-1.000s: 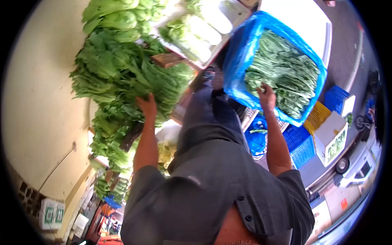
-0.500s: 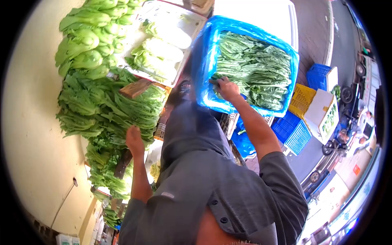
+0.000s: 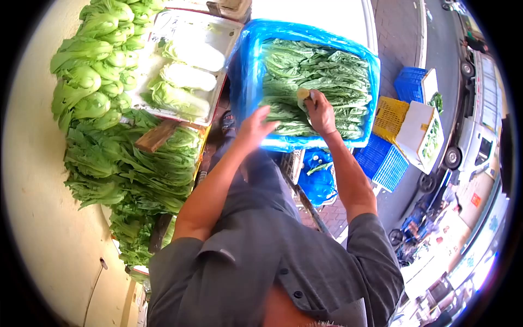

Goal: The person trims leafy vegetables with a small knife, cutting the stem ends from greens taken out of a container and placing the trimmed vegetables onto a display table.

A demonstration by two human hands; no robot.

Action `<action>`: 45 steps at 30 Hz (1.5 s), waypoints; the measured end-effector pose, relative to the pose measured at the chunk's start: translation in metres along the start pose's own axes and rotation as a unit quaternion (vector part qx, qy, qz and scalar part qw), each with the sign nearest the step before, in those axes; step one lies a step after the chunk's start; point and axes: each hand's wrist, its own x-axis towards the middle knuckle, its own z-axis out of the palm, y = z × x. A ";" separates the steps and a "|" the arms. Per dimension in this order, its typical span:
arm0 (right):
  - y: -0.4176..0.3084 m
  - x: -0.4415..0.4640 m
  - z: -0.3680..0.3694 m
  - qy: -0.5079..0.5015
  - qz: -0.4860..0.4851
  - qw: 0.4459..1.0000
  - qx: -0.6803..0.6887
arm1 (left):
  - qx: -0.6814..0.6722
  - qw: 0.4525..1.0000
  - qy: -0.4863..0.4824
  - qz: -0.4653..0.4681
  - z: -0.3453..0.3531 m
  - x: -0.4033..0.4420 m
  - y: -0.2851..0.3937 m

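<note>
Right Hand on a Pale Stem End, Left Hand Loose Near the Blue Lining

Right of the frame's centre, the right hand (image 3: 320,111) has its grip closed around the pale stem end (image 3: 303,94) of a leafy head; holding it there probably gives a firm hold and spares the soft leaves. The head lies over the leafy greens (image 3: 316,68) inside a container with blue plastic lining (image 3: 246,71), at upper centre. The left hand (image 3: 256,128) is near the lining's lower left corner, its grip released, fingers loosely spread.

The greens in the container lie lengthwise in close rows, likely so that they pack flat and bruise less. The lining folds over the rim, perhaps to hold moisture in. Beside it on the left, a white tray (image 3: 226,41) keeps pale cabbages (image 3: 188,76) apart from the stacked bok choy (image 3: 90,82) and the loose leafy bunches (image 3: 109,163). A wooden block (image 3: 157,136) rests against those bunches, maybe to steady them.

The right hand's fingers cover part of the stem, and the leaves of the held head merge with those around it, so where it ends cannot be told. The left hand is blurred, its exact contact with the lining unclear. The lining hides the container's walls, and the lower bunches are partly covered by the left arm and sleeve.
</note>
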 end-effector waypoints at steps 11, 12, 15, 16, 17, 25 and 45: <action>-0.077 -0.020 -0.097 -0.003 0.135 0.961 0.242 | -0.011 0.981 -0.128 0.147 0.033 0.066 0.123; -0.082 -0.023 -0.108 0.028 0.100 0.960 0.262 | -0.006 0.980 -0.147 0.135 0.027 0.062 0.133; -0.102 -0.040 -0.132 0.003 0.099 0.971 0.216 | 0.049 0.969 -0.162 0.180 0.022 0.052 0.158; -0.112 -0.046 -0.134 -0.009 0.105 0.973 0.204 | 0.071 0.963 -0.168 0.197 0.022 0.051 0.164; -0.118 -0.051 -0.137 -0.025 0.117 0.983 0.143 | 0.092 0.957 -0.173 0.215 0.023 0.051 0.169; -0.125 -0.087 -0.150 0.009 0.113 0.982 0.150 | 0.199 0.897 -0.224 0.325 0.043 0.036 0.208; -0.093 -0.199 -0.170 0.102 0.279 0.872 0.390 | 0.125 0.852 -0.445 0.246 0.132 0.021 0.218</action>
